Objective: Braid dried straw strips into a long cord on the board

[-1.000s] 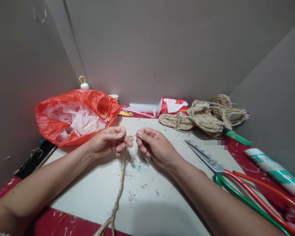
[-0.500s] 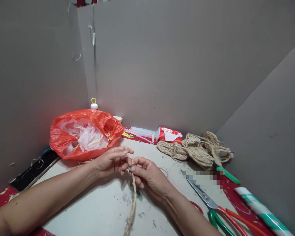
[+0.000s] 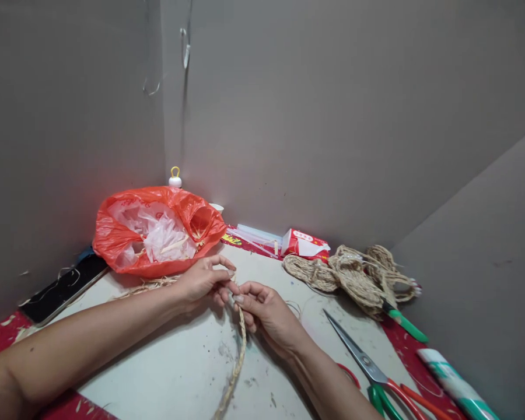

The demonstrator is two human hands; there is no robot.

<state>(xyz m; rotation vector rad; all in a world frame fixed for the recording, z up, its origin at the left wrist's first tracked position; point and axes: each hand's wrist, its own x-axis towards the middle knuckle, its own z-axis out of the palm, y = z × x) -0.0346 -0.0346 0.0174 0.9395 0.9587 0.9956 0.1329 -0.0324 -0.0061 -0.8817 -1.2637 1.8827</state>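
A thin, pale straw braid [image 3: 240,353] runs from my fingers down toward the front edge of the view. Its upper end is pinched by my left hand [image 3: 210,280], thumb and fingers pressed together near the tip. Just below and to the right, my right hand [image 3: 260,309] grips the same braid between thumb and forefinger. The two hands nearly touch, and the strand ends between the fingers are mostly hidden. Loose straw strips [image 3: 151,284] lie behind my left wrist, in front of the red plastic bag.
The red plastic bag [image 3: 114,256] holds straw scraps and clear plastic. Coiled braid bundles [image 3: 354,274], large scissors [image 3: 365,361], a green-handled tool [image 3: 406,325] and a green-white roll [image 3: 457,379] lie right. A red tissue pack [image 3: 306,245] sits behind; a black phone [image 3: 65,291] lies left. Grey panels [image 3: 289,116] enclose the board.
My left thumb and fingers have closed together on the braid's upper end. My right hand keeps its grip. The whole view has shifted slightly.
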